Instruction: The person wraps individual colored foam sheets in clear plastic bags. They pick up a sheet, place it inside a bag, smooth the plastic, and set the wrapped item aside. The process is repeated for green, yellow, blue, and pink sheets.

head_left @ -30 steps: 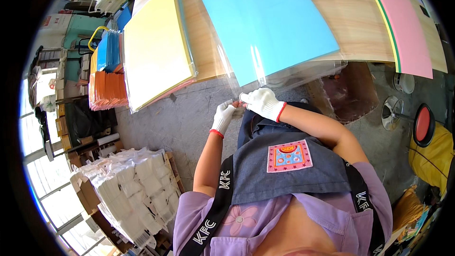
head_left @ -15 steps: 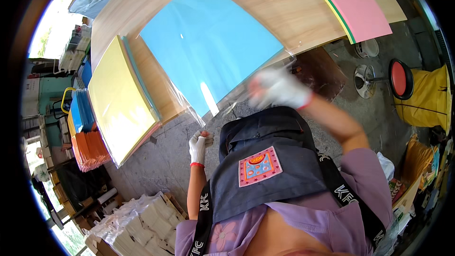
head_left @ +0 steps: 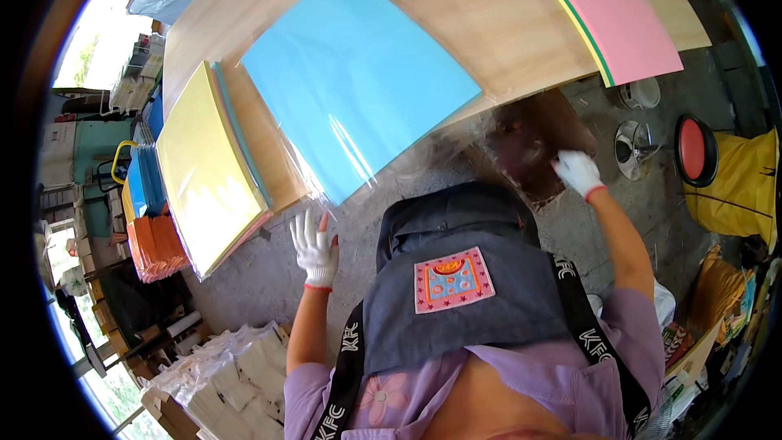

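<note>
A sheet of light blue paper or card (head_left: 358, 73) in a clear plastic sleeve lies on the table, with the sleeve's near edge hanging over the table edge. My left hand (head_left: 315, 253), in a white knit glove with bare fingertips, is open just below the sleeve's near left corner. Over to the right, my right hand (head_left: 578, 173), gloved alike, is closed above the brown box (head_left: 529, 143) under the table edge. What its fingers hold, if anything, I cannot make out. A blurred, see-through streak shows between the sleeve and this hand.
At the left is a stack of yellow sheets (head_left: 204, 171) in clear film, overhanging the table edge. Pink sheets (head_left: 611, 16) over green and yellow ones lie at the right. A red-topped stool (head_left: 692, 151) and a yellow sack (head_left: 737, 171) are beyond the box.
My right hand has gone from the sleeve's near edge rightward to above the brown box. My left hand has opened its fingers and shifted slightly left.
</note>
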Tool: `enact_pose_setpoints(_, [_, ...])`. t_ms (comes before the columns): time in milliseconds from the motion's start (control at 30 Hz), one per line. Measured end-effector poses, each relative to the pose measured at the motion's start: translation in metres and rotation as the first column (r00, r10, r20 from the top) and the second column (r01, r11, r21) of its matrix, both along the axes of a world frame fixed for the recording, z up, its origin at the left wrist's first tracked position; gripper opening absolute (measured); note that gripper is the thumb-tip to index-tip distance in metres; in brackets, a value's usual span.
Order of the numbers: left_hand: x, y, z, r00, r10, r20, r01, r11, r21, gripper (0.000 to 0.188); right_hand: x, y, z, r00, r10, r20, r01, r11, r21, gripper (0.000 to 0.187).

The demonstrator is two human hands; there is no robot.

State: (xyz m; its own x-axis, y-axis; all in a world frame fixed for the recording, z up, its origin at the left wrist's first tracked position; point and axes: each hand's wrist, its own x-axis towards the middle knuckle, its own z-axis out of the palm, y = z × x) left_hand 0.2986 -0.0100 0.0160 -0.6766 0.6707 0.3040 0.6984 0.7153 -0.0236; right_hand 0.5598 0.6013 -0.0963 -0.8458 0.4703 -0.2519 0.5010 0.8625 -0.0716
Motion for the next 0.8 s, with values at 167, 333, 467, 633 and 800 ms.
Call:
enact_pose_setpoints(167, [-0.034,0.028,-0.020,0.903,-0.394,-0.170,0.391,0.919,-0.049,0.049,-0.164,-0.047,0.080,0.715,0.561,-0.417,-0.382,0.813,0.439,0.052])
enact_pose_setpoints(333, [-0.025,0.026,-0.019,0.908,-0.414,0.069,0.417,0.907,-0.052,0.044,-0.202,-0.035,0.049,0.467,0.793,-0.390,-0.591,0.608,0.530,0.053])
enact_pose_setpoints(467, [-0.010,0.015,-0.022,0.955,-0.285,0.086,0.290,0.956,-0.050,0.034,-0.211,-0.032,0.063,0.245,0.854,-0.459,-0.720,0.477,0.504,0.045])
enact_pose_setpoints(633, [0.001,0.011,-0.028,0.977,-0.178,0.118,0.181,0.983,-0.014,0.039,-0.213,-0.020,0.070,0.191,0.829,-0.525,-0.822,0.427,0.376,0.035])
enact_pose_setpoints(800, [0.005,0.006,-0.035,0.982,-0.104,0.158,0.106,0.994,-0.002,0.046,-0.221,-0.018,0.081,0.201,0.816,-0.542,-0.845,0.425,0.326,0.042])
